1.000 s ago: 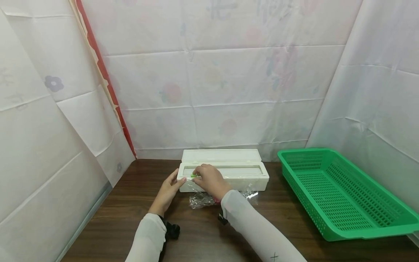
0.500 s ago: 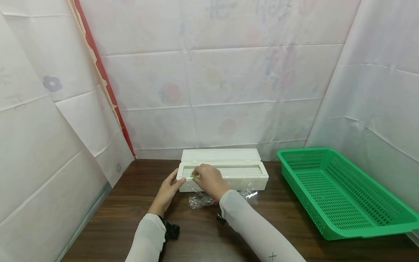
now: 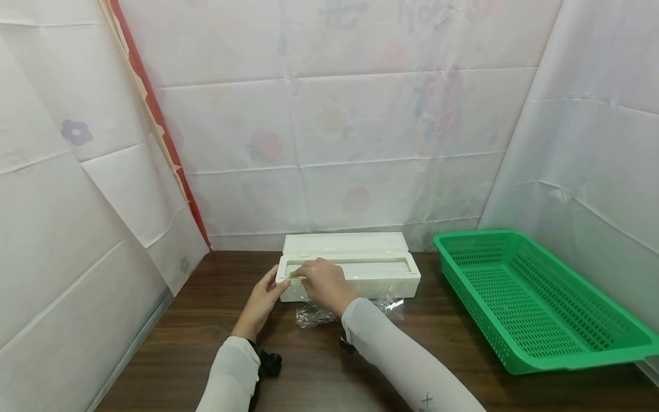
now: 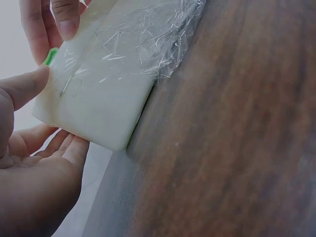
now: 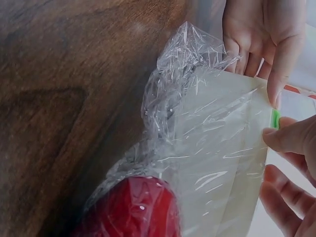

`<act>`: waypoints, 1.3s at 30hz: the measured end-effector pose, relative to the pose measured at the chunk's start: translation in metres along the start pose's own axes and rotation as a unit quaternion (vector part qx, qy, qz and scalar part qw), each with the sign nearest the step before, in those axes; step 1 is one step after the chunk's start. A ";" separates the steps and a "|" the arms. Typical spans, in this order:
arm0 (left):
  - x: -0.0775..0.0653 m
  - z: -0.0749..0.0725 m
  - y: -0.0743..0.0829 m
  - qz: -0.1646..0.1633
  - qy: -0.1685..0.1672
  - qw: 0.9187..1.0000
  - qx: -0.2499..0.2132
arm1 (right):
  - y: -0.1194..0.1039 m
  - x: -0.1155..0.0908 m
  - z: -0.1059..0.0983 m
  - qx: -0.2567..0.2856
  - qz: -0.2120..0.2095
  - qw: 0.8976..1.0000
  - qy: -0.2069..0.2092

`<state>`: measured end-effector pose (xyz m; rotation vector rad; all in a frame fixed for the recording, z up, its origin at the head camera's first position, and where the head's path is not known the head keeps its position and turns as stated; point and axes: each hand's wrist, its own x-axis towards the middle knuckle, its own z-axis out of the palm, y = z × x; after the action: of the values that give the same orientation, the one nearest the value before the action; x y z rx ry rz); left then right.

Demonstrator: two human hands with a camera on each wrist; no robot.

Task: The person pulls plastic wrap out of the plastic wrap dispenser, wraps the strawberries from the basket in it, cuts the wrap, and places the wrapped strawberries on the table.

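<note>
The fingers of my right hand (image 3: pixel 328 284) are nearly closed, pinching a small bright green piece (image 5: pixel 275 119) on the front edge of a long white rectangular box (image 3: pixel 383 288), close to its left end. My left hand (image 3: pixel 261 300) grips that end, thumb on the front edge and fingers round the side. Clear crinkled film (image 3: pixel 312 315) hangs down the front onto a dark brown wood-grain desk (image 3: pixel 180 343); the lid (image 3: pixel 345 243) stands open behind. A green perforated basket (image 3: pixel 587 359) sits to the right. Pale printed sheets (image 3: pixel 231 131) wall the space. My right forearm slants in leftward, wrist bent over the front; my left reaches forward from below.
</note>
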<state>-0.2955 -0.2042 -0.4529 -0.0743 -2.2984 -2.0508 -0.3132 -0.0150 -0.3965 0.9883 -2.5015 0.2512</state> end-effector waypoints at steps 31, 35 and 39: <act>-0.002 -0.001 -0.002 0.004 -0.010 1.000 0.020 | -0.008 0.004 0.000 -0.102 -0.074 0.991 -0.031; -0.001 -0.001 -0.001 0.003 -0.010 1.000 0.018 | -0.007 0.005 0.001 -0.107 -0.076 0.991 -0.023; -0.001 -0.001 0.000 0.000 -0.010 1.000 0.024 | -0.006 0.004 0.001 -0.103 -0.075 0.992 -0.016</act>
<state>-0.2946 -0.2053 -0.4526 -0.0934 -2.3577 -2.0018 -0.3124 -0.0223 -0.3953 1.0945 -2.4066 -0.0684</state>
